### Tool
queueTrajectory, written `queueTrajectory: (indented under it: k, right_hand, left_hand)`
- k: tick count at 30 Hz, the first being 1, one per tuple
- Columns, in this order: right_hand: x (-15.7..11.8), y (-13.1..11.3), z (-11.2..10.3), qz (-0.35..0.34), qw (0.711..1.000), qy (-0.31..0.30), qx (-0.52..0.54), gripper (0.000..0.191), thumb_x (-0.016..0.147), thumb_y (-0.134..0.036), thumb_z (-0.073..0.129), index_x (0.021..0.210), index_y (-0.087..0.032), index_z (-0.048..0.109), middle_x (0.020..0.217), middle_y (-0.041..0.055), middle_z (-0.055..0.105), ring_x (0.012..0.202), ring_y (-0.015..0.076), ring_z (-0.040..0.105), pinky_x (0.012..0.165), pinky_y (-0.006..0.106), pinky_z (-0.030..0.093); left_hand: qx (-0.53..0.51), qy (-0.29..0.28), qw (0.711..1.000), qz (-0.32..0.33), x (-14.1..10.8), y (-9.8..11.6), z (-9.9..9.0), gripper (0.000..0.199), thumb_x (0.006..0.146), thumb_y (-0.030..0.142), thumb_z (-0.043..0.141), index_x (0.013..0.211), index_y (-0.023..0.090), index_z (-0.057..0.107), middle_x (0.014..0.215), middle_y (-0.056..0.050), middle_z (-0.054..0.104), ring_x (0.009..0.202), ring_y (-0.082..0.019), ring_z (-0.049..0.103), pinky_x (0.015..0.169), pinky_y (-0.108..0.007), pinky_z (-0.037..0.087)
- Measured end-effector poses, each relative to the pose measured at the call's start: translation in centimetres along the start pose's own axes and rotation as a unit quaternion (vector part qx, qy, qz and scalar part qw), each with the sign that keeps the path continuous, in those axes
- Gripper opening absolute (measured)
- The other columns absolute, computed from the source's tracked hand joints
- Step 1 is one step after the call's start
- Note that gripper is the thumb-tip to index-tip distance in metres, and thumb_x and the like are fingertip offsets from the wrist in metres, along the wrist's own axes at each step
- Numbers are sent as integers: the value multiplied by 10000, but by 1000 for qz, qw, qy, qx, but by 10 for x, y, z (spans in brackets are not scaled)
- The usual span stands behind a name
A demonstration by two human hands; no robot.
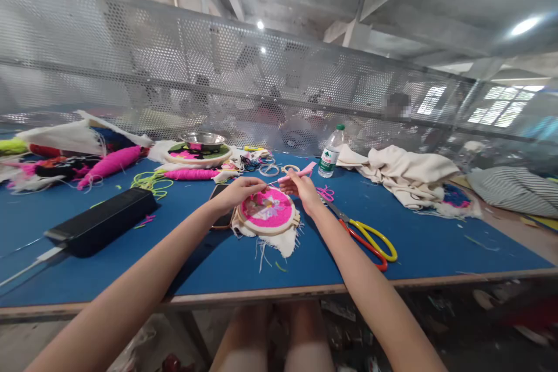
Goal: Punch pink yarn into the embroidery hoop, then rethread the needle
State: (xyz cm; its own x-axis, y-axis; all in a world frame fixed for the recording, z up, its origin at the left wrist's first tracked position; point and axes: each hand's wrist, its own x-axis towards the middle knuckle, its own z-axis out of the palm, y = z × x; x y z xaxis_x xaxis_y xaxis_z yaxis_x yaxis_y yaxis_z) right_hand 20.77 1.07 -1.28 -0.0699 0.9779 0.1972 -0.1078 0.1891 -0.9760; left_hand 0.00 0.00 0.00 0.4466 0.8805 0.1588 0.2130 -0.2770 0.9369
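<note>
Over the embroidery hoop [267, 231], my right hand [301, 187] is closed round a pink punch needle [308, 169], its thin metal tip pointing left. The fingers of my left hand [245, 192] are pinched together close to that tip; whatever is between them is too small to make out. Stretched in the hoop is a pink tufted piece [265, 217] with a pale flower in its middle. White cloth [285, 242] with frayed edges hangs out beneath the hoop. A dark phone [221, 218] lies partly under the hoop's left side.
Scissors [368, 238] with red and yellow handles lie right of my right forearm. Behind are a water bottle [332, 152], cream cloth [405, 171], another hoop [198, 161] and pink yarn [114, 164]. A black box-shaped device [102, 221] with a cable sits left. A perforated metal screen [244, 81] closes the back.
</note>
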Motion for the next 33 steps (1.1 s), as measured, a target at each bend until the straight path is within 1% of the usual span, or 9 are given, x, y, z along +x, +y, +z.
queueTrajectory:
  k: [7,13,16,19,22,24,26,29,33]
  right_hand:
    - [-1,-2,-2,-1,1000,2,0,461,799,-596,615,717,-151,700,663,81,701,544,127,637,515,211,511]
    - [-4,-2,2,-8,1000,-6,-15,475,754,-626,641,719,-155,694,618,66,678,551,128,630,524,222,493]
    - [-6,-3,2,-17,999,-18,-28,492,721,-642,656,695,-152,689,584,56,657,544,126,615,533,227,479]
    - [-7,-3,3,-17,999,-24,-22,500,671,-648,686,651,-148,670,572,47,642,535,113,591,535,219,460]
    - [-7,-3,5,-9,1000,-18,10,466,609,-603,752,687,-153,660,618,26,645,554,102,575,553,216,457]
    - [-6,-1,7,-10,1000,-13,26,442,571,-548,796,733,-163,651,655,1,641,576,92,565,568,208,454]
    - [-6,1,8,-12,999,-11,33,429,556,-507,813,764,-174,640,686,-16,640,592,84,554,568,199,442]
    - [-4,7,8,-1,999,-11,32,396,582,-487,797,763,-171,643,683,-15,635,583,82,538,551,198,425]
    - [-2,15,6,20,999,-15,29,370,609,-483,781,734,-158,654,616,-17,604,538,85,523,523,211,414]
  left_hand:
    - [-1,25,999,-26,0,1,-1,544,766,656,538,788,129,672,817,-65,664,616,-110,546,521,-202,376]
    - [25,25,999,-2,-2,1,4,461,709,580,662,810,131,645,678,-9,595,556,-104,511,504,-206,393]
    - [102,32,993,41,-2,-3,6,401,736,536,653,794,140,641,680,-11,600,555,-117,520,511,-221,403]
    - [191,41,977,86,-1,-4,7,355,802,492,592,744,146,646,683,-23,626,593,-138,549,555,-234,405]
    - [249,55,960,116,-3,-2,7,331,847,455,540,782,158,671,755,-42,675,680,-166,585,633,-252,415]
    - [304,64,940,142,-5,0,8,329,872,432,507,816,164,688,826,-61,693,742,-182,593,673,-260,403]
    - [372,67,913,154,-7,1,9,339,895,416,467,849,172,698,864,-73,691,760,-190,590,658,-263,379]
    - [460,66,875,137,-9,1,12,354,919,398,419,874,188,700,890,-80,682,763,-195,587,608,-259,341]
    - [535,52,838,97,-12,5,18,379,935,381,393,839,178,697,892,-101,673,803,-216,603,599,-262,334]
